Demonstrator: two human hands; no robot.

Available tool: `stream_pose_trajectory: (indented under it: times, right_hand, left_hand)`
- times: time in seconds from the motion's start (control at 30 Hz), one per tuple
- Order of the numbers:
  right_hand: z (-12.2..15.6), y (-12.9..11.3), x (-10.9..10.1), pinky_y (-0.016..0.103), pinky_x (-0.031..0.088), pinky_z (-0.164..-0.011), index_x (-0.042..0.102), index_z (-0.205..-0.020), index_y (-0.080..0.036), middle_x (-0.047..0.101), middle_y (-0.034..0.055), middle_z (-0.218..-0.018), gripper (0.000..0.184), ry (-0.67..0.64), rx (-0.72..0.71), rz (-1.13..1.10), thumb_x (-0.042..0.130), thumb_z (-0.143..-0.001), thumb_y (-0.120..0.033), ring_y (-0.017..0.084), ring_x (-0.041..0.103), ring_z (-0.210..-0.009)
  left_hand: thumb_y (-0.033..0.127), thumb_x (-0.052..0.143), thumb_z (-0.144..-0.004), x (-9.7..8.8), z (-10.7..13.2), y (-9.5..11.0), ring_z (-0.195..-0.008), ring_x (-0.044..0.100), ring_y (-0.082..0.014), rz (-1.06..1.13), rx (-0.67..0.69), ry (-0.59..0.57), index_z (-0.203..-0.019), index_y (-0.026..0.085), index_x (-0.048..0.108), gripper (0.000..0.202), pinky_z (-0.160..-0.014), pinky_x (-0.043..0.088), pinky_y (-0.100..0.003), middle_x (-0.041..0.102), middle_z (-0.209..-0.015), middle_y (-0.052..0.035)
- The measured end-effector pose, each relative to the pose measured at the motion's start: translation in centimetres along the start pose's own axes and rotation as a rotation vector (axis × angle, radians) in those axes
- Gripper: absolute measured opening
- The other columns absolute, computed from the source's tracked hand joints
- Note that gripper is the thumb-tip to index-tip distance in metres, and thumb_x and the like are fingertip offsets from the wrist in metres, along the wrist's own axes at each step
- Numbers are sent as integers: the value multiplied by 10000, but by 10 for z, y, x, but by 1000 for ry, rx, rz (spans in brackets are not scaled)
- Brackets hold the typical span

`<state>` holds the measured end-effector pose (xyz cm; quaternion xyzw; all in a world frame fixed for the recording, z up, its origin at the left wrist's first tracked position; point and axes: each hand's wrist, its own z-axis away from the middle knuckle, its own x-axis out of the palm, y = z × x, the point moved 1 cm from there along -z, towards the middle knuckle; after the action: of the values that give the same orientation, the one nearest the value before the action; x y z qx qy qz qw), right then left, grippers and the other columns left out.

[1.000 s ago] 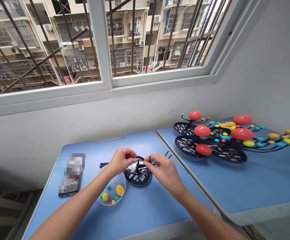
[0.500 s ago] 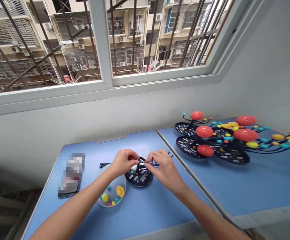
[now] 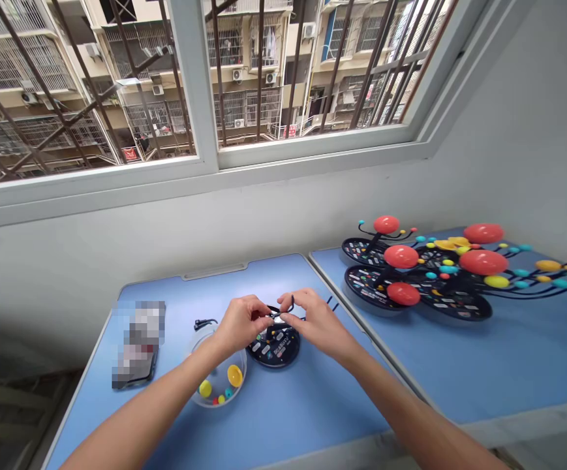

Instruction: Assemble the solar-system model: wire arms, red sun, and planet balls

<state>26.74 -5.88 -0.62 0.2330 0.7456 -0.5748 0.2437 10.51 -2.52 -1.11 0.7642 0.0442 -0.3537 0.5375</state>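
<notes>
My left hand (image 3: 241, 324) and my right hand (image 3: 318, 320) meet above a round black disc base (image 3: 273, 352) with small printed labels, and their fingertips pinch a small black rod piece (image 3: 280, 316) over it. The fingers hide most of that piece. Just below my left wrist lies a round clear plastic tray (image 3: 218, 382) holding yellow, teal and red balls and a larger yellow dome. A short black wire piece (image 3: 203, 323) rests on the blue table behind the tray.
A pixelated phone (image 3: 139, 344) lies at the left of the blue table (image 3: 268, 418). A second blue table (image 3: 459, 365) to the right carries several assembled black-disc models with red spheres (image 3: 400, 256). A barred window and a wall stand behind.
My right hand has moved up and closer to my left, and the black rod piece has shifted with my fingers. The whole view has drifted slightly, with the models further right.
</notes>
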Motion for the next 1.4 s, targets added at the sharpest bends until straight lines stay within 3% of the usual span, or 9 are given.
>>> stream_pose_trajectory:
  times: [0.17,0.4,0.53,0.63,0.73,0.9,1.07,1.2,1.4]
  right_hand:
    - [-5,0,-4,336,393,-797,594,-693,-219,599,25,-809,69,-36,-1,49,532,-689,-189,201,542,-892]
    - [-14,2,-6,305,420,-719,562,-734,-220,623,1,-752,91,-53,-15,87,532,-675,-159,182,560,-800]
    - [-10,5,-6,348,431,-735,531,-963,-214,643,29,-851,260,21,-7,90,546,-705,-182,202,553,-821]
    - [-4,0,-7,413,404,-795,501,-1072,-204,621,77,-1003,351,189,-145,188,555,-727,-165,245,515,-919]
    - [3,-9,-8,422,410,-776,568,-941,-207,625,83,-1003,189,235,-326,280,536,-766,-145,258,509,-929]
    - [26,-17,-7,406,427,-743,587,-825,-201,632,84,-945,116,330,-435,290,484,-824,-147,233,531,-868]
    - [57,-15,8,324,461,-662,562,-802,-231,638,46,-816,130,176,-495,156,470,-839,-147,193,555,-765]
    - [69,-3,31,299,456,-567,555,-763,-235,621,27,-714,182,-26,-428,179,421,-847,-143,184,545,-669]
    - [57,20,53,332,438,-583,569,-726,-224,599,40,-711,193,-19,-362,434,444,-795,-94,209,533,-676]
  left_hand:
    - [93,580,-661,3,-1,1,-551,469,-87,-49,43,5,-681,147,661,99,-529,373,-193,539,-634,10]
    - [121,575,-656,5,-1,8,-525,461,-87,-94,-34,54,-639,139,652,81,-518,366,-197,526,-602,15]
    - [108,545,-642,7,-1,7,-523,468,-99,-250,-49,-11,-636,141,662,122,-510,355,-209,548,-617,1]
    - [113,529,-648,12,1,5,-528,476,-110,-348,-68,-50,-637,144,670,145,-510,350,-218,571,-630,-13]
    - [143,534,-669,11,1,3,-558,504,-120,-356,-65,-58,-694,151,690,158,-532,369,-219,602,-673,-24]
    - [246,559,-700,-38,-3,-10,-651,558,-139,-301,-168,-61,-889,145,690,251,-611,411,-214,655,-730,-36]
    - [111,544,-585,-97,11,-46,-552,527,-137,-459,-319,-149,-655,154,706,181,-532,367,-217,624,-572,-17]
    - [122,580,-537,-105,25,-71,-526,513,-134,-431,-358,-185,-666,156,709,186,-500,352,-212,616,-560,-9]
    - [109,542,-556,-95,23,-81,-518,495,-126,-338,-383,-106,-562,145,665,128,-511,354,-217,582,-508,-2]
